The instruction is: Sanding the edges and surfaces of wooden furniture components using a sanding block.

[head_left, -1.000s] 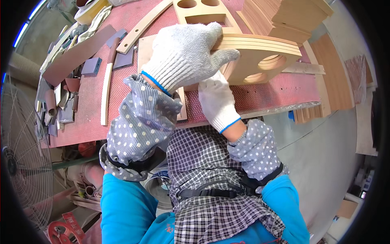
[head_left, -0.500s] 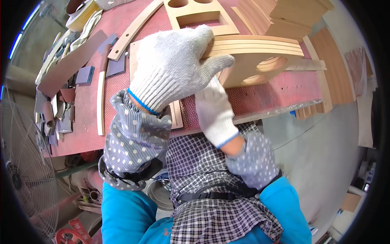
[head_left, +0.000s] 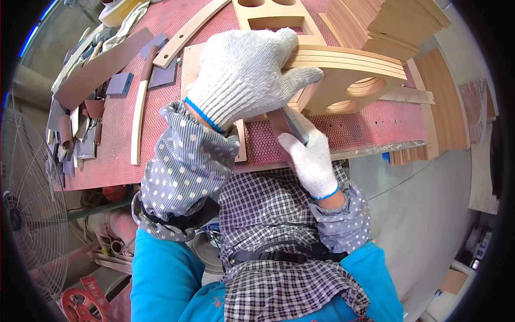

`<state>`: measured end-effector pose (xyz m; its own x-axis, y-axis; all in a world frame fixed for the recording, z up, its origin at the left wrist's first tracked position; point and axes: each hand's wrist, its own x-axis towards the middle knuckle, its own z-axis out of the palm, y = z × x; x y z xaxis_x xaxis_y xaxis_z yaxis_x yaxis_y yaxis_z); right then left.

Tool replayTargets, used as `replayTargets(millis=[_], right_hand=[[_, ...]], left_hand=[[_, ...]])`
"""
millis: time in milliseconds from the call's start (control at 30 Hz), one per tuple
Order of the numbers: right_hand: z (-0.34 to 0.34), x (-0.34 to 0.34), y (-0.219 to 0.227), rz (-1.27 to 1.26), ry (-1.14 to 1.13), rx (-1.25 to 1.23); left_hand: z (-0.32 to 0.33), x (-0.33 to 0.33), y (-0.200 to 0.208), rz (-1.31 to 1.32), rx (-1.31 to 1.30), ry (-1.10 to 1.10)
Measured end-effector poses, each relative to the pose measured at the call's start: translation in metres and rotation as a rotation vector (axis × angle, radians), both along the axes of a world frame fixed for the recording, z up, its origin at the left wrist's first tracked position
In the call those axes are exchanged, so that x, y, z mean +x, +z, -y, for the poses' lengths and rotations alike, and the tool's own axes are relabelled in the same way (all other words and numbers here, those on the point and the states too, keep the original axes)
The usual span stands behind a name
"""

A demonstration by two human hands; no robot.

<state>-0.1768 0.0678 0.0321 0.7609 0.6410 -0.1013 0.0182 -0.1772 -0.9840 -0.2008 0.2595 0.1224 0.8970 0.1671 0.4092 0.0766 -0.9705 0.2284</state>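
Observation:
My left hand, in a white knitted glove, grips the left end of a stack of light wooden panels standing on edge. Round holes show through the panels' near face. In my gloved right hand is a sanding block, grey on one side with a brown abrasive face. The block's far end reaches up below my left hand, close to the panels' inner edge; whether it touches the wood I cannot tell.
A red mesh-covered table carries another cut-out panel, a tall stack of wooden pieces and curved wooden strips. Abrasive sheets and sanding pads lie at the left. A fan stands at the lower left.
My right hand has drawn down toward me and slightly right, bringing the sanding block into sight. My left hand keeps its grip on the panels. The whole view has shifted a little.

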Motion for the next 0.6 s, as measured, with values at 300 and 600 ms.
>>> replayTargets(millis=[300, 600], right_hand=[[0.018, 0.003, -0.018, 0.156, -0.049, -0.218], [0.032, -0.003, 0.014, 1.137, 0.07, -0.037]], left_hand=[[0.004, -0.002, 0.003, 0.006, 0.029, 0.004], [0.003, -0.005, 0.003, 0.018, 0.014, 0.019]])
